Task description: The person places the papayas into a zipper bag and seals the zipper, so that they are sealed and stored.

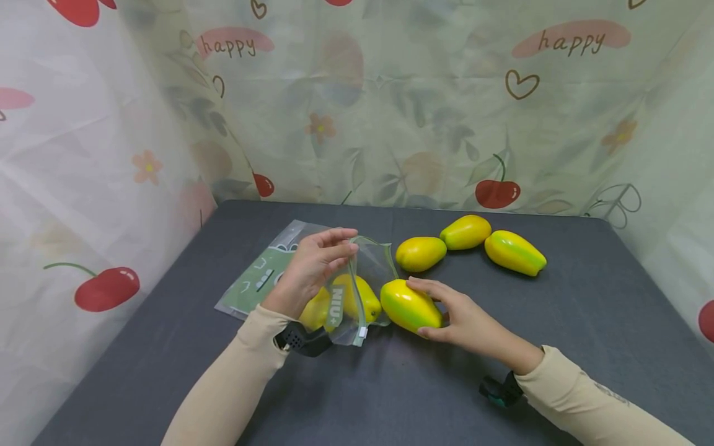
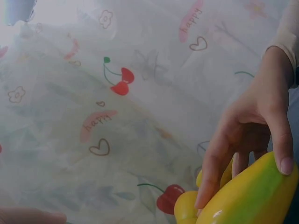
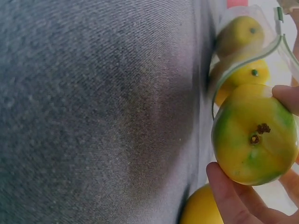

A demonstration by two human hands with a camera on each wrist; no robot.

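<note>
My right hand (image 1: 460, 316) grips a glossy yellow-green fruit (image 1: 409, 305), mango- or small-papaya-shaped, with thumb and fingers spread round it. That fruit (image 3: 257, 144) is at the mouth of a clear zip bag (image 1: 374, 257) in the right wrist view. My left hand (image 1: 315, 266) pinches the bag's upper edge, which stands raised and parted. Inside the bag lie two similar yellow fruits (image 1: 365, 300), partly covered by my left wrist and the printed label. In the left wrist view, only a blurred bit of my left hand (image 2: 32, 216) shows.
Three more yellow fruits (image 1: 465, 232) lie on the dark cloth-covered table (image 1: 586, 322), behind and right of the bag. The bag's green printed part (image 1: 256, 279) spreads flat to the left. A patterned curtain (image 1: 390, 124) hangs along the table's back and sides.
</note>
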